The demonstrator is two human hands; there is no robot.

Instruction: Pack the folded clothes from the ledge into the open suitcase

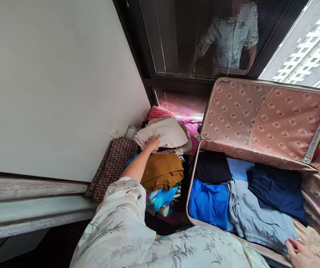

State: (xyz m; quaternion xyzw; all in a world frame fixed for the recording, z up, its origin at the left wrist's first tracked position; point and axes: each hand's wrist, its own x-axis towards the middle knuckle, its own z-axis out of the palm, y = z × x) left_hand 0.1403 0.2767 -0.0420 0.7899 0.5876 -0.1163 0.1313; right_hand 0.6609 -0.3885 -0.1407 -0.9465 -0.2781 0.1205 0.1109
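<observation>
My left hand [152, 143] reaches out over a heap of folded clothes and rests on a folded cream garment [165, 133] at the top of the far pile; whether the fingers grip it I cannot tell. Just below it lies a mustard-brown folded garment [162, 170] over turquoise cloth [161, 197]. My right hand [299, 253] sits at the near right edge of an open suitcase [263, 115], touching the pale blue-grey trousers [257, 219] and beige cloth inside. The case also holds a bright blue [208, 203], a black [212, 167] and a navy garment [277, 190].
A white wall panel [54, 85] fills the left, with a ledge [31, 201] below it. A brown patterned cloth [111, 165] leans against the wall. Pink bedding [188, 121] lies behind the pile. A dark window [204, 37] reflects a person; buildings show at right.
</observation>
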